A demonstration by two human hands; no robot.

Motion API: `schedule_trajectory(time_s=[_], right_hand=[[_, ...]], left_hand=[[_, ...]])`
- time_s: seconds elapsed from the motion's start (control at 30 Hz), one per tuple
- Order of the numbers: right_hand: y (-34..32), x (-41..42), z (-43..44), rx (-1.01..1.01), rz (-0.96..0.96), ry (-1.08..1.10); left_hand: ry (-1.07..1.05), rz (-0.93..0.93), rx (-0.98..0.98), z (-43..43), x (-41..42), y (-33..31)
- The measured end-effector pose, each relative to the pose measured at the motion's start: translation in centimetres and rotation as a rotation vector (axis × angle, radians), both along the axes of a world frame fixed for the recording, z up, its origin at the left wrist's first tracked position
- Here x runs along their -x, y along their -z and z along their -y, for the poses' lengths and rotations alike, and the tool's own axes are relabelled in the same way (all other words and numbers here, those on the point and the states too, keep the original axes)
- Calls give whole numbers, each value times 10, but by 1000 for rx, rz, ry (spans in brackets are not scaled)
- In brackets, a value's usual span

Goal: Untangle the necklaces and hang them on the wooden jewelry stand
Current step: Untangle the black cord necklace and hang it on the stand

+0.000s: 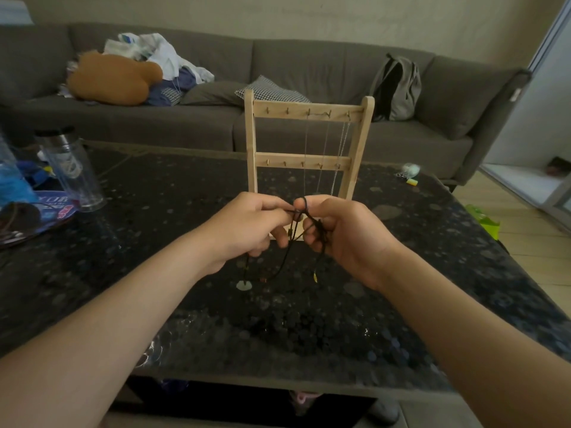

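Head view: the black cord necklace (287,257) hangs between both hands, its long axis running roughly vertical, from 12 o'clock at the fingertips down to 6 o'clock at the table (432,273). Its strands sag in a loop, ending at a pale pendant (244,285) that appears to rest on the tabletop at the loop's 8 o'clock, and a small yellow bead (315,278) at 4 o'clock. The left hand (247,223) pinches the cord between thumb and forefinger. The right hand (340,230) has its fingers curled round a bunch of cord, with a small loop passing over one raised fingertip. The wooden jewelry stand (309,112) stands upright just beyond the hands at 12 o'clock, with thin chains (324,156) hanging straight down from its top-bar hooks on the right half. At 9 o'clock a clear bottle (71,171) stands beside a blue packet (52,205) whose writing shows only "YOR". A grey backpack (398,88) sits on the sofa (309,63) at 1 o'clock.
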State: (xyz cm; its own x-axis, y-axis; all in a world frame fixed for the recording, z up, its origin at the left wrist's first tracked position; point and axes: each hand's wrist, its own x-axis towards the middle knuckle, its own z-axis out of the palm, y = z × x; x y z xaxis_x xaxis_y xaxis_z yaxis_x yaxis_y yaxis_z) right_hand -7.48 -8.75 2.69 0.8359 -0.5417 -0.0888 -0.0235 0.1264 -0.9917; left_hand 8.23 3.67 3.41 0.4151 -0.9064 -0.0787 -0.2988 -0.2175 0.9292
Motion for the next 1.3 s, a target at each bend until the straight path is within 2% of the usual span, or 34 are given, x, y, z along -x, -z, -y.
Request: schedule_trajectory(time_s=[0.1, 0.23, 0.53, 0.7, 0.9, 1.13, 1.3], right_hand=[[1, 0, 1, 18, 13, 2], [-1, 3, 2, 82, -9, -2], [0, 5, 3, 292, -26, 94], [0, 3, -2, 356, -13, 165], [5, 2, 1, 529, -32, 258], [10, 1, 2, 683, -26, 274], [10, 1, 1, 740, -30, 288]], left_hand=[[38, -82, -9, -1, 1, -3], [28, -73, 22, -2, -1, -3], [-177, 42, 106, 3, -6, 5], [-251, 23, 96, 7, -2, 8], [-200, -103, 106, 8, 1, 3], [-53, -43, 66, 4, -1, 0], [-104, 35, 109, 3, -2, 2]])
